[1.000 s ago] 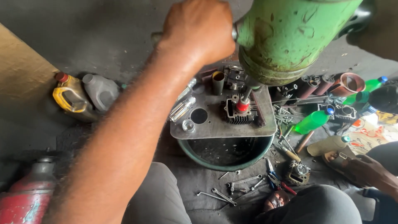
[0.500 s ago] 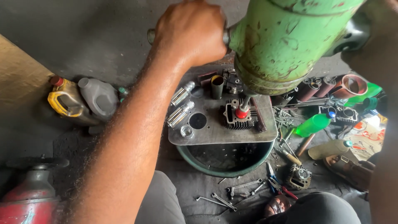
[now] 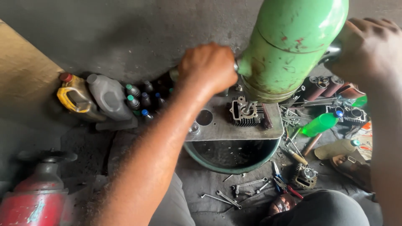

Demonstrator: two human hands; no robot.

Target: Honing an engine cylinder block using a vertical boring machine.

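Head view shows us holding a big green cylinder with both hands; our left hand is wrapped tight round a handle on its left side, and our right hand is closed on a handle on its right side; our hands are well apart, one on each side; the cylinder hangs right above a small finned engine part on a grey metal plate over a green bowl; its long way runs up and down, low end toward the part; we think the work is midway; wrenches lie on the floor below.
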